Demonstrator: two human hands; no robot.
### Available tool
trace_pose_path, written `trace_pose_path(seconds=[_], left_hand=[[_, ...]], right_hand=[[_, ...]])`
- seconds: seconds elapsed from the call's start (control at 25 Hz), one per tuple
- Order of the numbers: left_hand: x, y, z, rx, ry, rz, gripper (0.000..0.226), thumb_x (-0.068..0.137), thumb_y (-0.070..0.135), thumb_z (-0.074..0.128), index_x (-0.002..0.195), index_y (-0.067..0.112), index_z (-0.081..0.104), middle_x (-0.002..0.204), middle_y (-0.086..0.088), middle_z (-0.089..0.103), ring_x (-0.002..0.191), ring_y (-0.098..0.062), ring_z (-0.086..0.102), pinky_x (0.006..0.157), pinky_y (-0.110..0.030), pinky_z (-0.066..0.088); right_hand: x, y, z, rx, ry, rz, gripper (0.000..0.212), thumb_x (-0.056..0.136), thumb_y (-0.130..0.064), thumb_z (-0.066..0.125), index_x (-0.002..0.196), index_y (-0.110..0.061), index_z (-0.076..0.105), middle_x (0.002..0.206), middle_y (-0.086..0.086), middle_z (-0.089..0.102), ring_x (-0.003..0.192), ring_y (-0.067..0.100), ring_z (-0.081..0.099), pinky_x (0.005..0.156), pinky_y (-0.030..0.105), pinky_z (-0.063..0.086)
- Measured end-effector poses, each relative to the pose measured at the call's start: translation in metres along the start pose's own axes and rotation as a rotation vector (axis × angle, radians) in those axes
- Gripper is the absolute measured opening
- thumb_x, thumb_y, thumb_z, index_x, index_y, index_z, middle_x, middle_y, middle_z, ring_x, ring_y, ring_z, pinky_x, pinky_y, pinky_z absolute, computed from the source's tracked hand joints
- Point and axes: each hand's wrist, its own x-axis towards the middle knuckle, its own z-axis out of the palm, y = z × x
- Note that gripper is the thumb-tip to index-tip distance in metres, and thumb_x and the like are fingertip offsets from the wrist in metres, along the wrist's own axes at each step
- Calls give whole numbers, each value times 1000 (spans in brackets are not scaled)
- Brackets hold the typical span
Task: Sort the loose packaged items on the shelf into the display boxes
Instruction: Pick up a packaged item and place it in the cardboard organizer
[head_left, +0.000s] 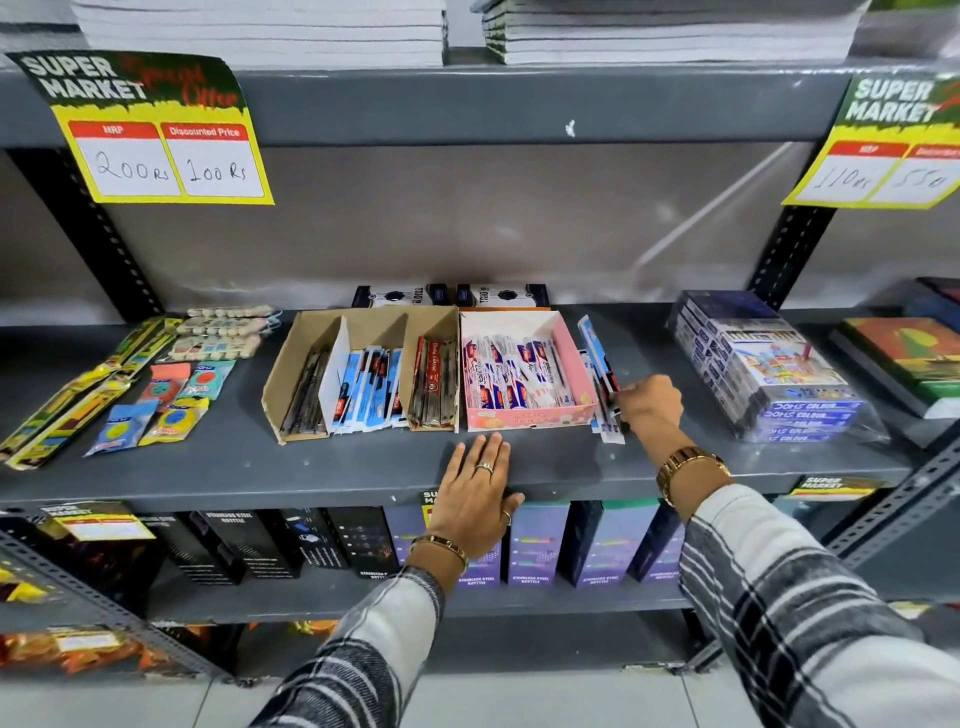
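The right hand (649, 402) is the one at work: its fingers (621, 401) are pinched on a small bundle of loose pen packets (605, 387) that stands on edge on the shelf (363, 467), just beside the right wall of the pink display box (530, 418). The packets' long axis runs from the shelf's front edge back toward the rear wall, in line with the packets already lying in that box, so the box sits directly to the left of the gripping fingers. The left hand (480, 493) rests flat near the front edge, fingers spread, holding nothing, in front of the pink box.

I count two display boxes: the pink one and a brown cardboard box (358, 364) with three compartments. How many packets are in the bundle I cannot tell. Further left lie other loose packets (156, 389), well apart from both hands.
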Motion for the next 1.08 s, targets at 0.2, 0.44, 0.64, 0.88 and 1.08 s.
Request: trace_pose_path(seconds=[0.2, 0.44, 0.64, 0.88, 1.08], left_hand=[[1, 1, -6, 16, -42, -6, 65, 102, 41, 27, 150, 8, 0, 162, -10, 0, 149, -25, -3, 121, -39, -4], [-2, 5, -14, 21, -86, -19, 66, 102, 42, 27, 150, 8, -2, 162, -9, -3, 149, -23, -4, 122, -38, -4], [-7, 5, -17, 28, -100, -54, 65, 102, 43, 26, 150, 9, -3, 162, -7, -4, 149, -22, -5, 122, -39, -4], [-13, 0, -21, 40, -101, -91, 65, 102, 44, 24, 150, 8, -2, 162, -8, -1, 150, -22, -3, 122, -40, -3], [-25, -18, -27, 50, -95, -148, 66, 101, 44, 25, 150, 8, -1, 162, -9, 1, 150, -24, 0, 122, -43, -1]], right_hand=[[-9, -8, -13, 258, 52, 37, 7, 80, -14, 69, 83, -9, 72, 104, 15, 73, 100, 32, 66, 90, 35, 51], [-27, -21, -25, 518, -7, -17, 39, 82, -2, 63, 52, -25, 54, 74, 8, 66, 52, 14, 54, 54, 30, 48], [-42, -26, -34, 580, -79, -79, 36, 83, 0, 64, 57, -24, 57, 60, -3, 63, 50, 10, 52, 52, 24, 45], [-56, -28, -41, 536, -91, -127, 29, 83, 3, 62, 62, -18, 63, 72, 5, 66, 54, 10, 53, 55, 24, 47], [-73, -39, -28, 535, -150, -124, 11, 84, 0, 65, 92, 0, 73, 79, 10, 67, 47, 11, 54, 47, 18, 49]])
